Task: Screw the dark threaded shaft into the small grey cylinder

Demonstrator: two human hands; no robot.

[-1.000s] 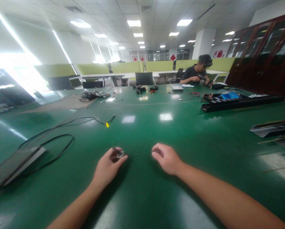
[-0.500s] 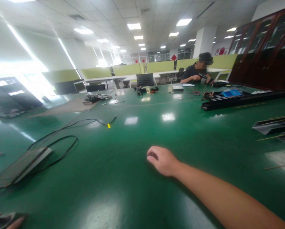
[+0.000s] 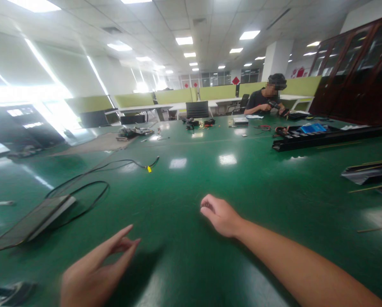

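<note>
My right hand (image 3: pixel 221 215) rests on the green tabletop (image 3: pixel 171 200) with its fingers curled round. Small dark bits show in the hollow between thumb and fingers, too small to name. To the left, my left hand (image 3: pixel 98 268) hovers over the table with index finger and thumb apart and nothing between them. At the bottom left corner lies a dark tool-like object (image 3: pixel 13 292), partly cut off by the frame and blurred; my left hand is apart from it.
A flat grey panel (image 3: pixel 34 221) with a black cable (image 3: pixel 106 196) lies on the left. Long black channels (image 3: pixel 305 138) and thin rods (image 3: pixel 369 187) are on the right. Across the table a person (image 3: pixel 264 100) handles a dark tool.
My left hand has let go of the dark tool-like object at the bottom left and moved up and right, fingers opened. My right hand stays in place on the table; the view shifted slightly.
</note>
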